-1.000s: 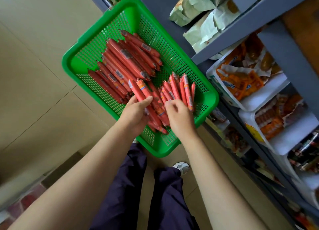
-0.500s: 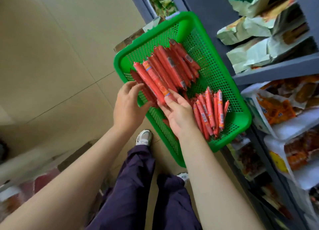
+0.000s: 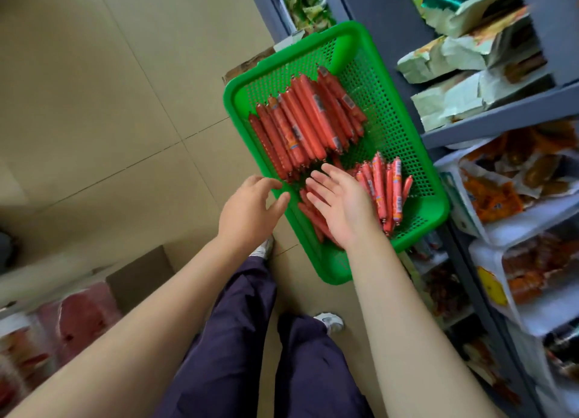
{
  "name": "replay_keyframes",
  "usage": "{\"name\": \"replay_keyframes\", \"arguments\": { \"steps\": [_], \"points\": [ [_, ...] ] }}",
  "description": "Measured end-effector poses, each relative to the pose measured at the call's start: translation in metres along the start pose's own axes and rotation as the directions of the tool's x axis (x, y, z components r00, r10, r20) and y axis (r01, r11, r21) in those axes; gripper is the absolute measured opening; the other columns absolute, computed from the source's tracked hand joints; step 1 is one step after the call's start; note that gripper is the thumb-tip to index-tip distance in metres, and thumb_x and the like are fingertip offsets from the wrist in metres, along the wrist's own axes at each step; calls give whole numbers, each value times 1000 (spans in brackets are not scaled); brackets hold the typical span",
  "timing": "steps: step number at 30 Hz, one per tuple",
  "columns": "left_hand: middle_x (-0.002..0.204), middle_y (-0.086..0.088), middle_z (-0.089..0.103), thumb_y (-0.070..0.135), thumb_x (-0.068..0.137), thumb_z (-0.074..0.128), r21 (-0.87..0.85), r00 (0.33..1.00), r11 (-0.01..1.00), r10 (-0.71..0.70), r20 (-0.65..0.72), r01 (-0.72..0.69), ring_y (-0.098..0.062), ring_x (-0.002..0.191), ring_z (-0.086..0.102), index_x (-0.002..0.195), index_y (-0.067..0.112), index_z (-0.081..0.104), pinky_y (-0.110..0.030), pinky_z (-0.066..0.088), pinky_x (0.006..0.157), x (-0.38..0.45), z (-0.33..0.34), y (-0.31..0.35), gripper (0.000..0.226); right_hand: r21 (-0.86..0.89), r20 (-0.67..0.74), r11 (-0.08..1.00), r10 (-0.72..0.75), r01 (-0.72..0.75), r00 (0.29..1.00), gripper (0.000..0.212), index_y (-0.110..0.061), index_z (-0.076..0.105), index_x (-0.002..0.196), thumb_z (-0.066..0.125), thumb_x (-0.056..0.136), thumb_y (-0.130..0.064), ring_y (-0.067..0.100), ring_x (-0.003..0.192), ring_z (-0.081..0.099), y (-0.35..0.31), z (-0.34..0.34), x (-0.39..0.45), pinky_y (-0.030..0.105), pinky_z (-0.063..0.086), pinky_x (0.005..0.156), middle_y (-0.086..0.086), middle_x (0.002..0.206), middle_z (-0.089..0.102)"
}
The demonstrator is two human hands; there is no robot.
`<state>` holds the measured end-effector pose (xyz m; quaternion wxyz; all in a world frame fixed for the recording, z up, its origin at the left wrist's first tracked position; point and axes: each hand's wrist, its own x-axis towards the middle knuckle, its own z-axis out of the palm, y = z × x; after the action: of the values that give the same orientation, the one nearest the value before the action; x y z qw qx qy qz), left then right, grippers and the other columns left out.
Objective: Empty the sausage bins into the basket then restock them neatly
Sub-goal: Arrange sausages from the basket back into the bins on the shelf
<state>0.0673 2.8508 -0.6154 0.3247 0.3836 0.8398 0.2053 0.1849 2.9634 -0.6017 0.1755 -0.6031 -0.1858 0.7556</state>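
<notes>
A green perforated basket sits on the floor beside the shelving. Inside lies a stack of long red sausages at the far side, a bunch of short red sausages at the right, and a few more sausages under my right hand. My right hand hovers over the basket with fingers straight and spread, holding nothing. My left hand is at the basket's left rim, fingers loosely curved, empty.
Grey shelving on the right holds white bins of orange snack packs and paper-wrapped goods above. A cardboard box and red packs stand at lower left. Tiled floor stretches to the left. My legs are below.
Both hands have let go of the long sausages, which now lie stacked at the basket's far side. The hands have drawn back and the view has shifted.
</notes>
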Motion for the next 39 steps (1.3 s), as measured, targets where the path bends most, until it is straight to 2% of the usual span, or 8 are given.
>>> {"name": "replay_keyframes", "arguments": {
  "steps": [5,11,15,20,23,26,30,39],
  "points": [
    [101,-1,72,26,92,62,-136,988,979,157,6,-154,-20,86,66,102,20,73,-37,52,83,-25,-51,109,16,-251,89,897,-352,363,932,18,-12,63,99,46,99,-4,20,79,67,-84,-21,-123,29,53,74,9,88,67],
    [85,7,70,24,93,63,-311,855,801,511,-86,-511,-9,78,64,99,23,74,-27,47,74,-96,-110,328,13,-615,92,394,-824,683,559,12,-25,68,92,63,90,-14,14,86,68,-213,-107,-336,30,54,81,-3,88,71],
    [80,8,68,29,92,60,-343,597,544,799,-68,-766,-11,74,63,97,22,74,-31,49,71,-179,-114,467,16,-714,-106,208,-976,669,190,14,-27,67,88,65,89,-13,2,83,64,-253,-190,-472,14,48,77,-15,88,70],
    [102,-2,68,32,86,56,-207,176,130,960,-219,-970,-16,97,56,97,14,73,-22,39,85,-277,-85,584,28,-817,-272,156,-953,556,-132,14,-37,62,87,62,86,-23,7,87,64,-278,-306,-578,29,52,82,-12,92,68],
    [107,-13,67,33,84,53,-83,63,43,965,-256,-996,-30,96,60,106,9,69,-37,49,83,-306,-50,625,36,-856,-327,288,-945,429,-17,9,-32,60,95,65,89,-27,12,97,63,-286,-368,-600,33,49,86,-10,97,66],
    [107,-11,68,46,85,49,65,95,104,988,-123,-992,-35,92,66,118,14,64,-45,53,77,-320,-14,641,49,-881,-301,410,-871,236,388,45,-25,58,115,67,82,-55,14,112,58,-291,-416,-604,29,44,88,-7,118,61],
    [99,1,72,54,90,37,385,131,135,991,-37,-913,-29,88,65,120,23,67,-41,45,79,-323,15,641,53,-955,-269,264,-579,-135,770,95,-22,42,144,63,70,-78,18,130,47,-299,-452,-606,36,41,105,-5,147,44],
    [109,5,71,51,97,35,425,143,173,984,-102,-889,-25,96,61,131,26,60,-41,43,82,-326,20,637,49,-938,-142,348,-396,5,907,56,-15,68,110,75,73,-57,26,102,69,-310,-471,-588,43,49,99,4,107,74]
  ]
}}
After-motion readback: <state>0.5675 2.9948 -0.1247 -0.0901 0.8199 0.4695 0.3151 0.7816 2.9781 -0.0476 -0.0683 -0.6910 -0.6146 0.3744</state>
